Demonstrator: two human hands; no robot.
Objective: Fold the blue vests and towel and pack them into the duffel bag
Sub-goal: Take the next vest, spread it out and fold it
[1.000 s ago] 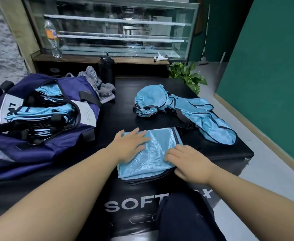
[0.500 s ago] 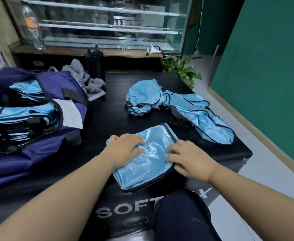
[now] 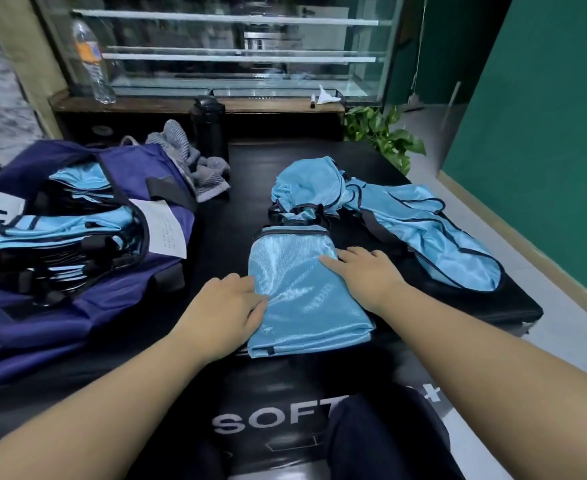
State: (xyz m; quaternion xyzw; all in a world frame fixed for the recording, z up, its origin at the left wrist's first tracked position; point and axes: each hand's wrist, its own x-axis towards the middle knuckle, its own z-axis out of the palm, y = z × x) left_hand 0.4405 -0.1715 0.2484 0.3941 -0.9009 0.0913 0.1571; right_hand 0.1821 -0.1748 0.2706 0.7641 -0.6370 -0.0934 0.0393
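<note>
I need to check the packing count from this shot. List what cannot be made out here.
- Head view: how many folded vests lie in the duffel bag; its flap and black straps cover them, and the left edge cuts it off.
- The print on the bag's white label: too small.
- The lettering on the black mat past SOFT: a knee hides it.
- The underside of the folded vest.

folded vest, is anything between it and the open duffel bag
Nothing visible: only bare black tabletop lies between the folded vest and the duffel bag, whose open top already holds folded vests. The left hand rests at the vest's bag-side edge.
</note>
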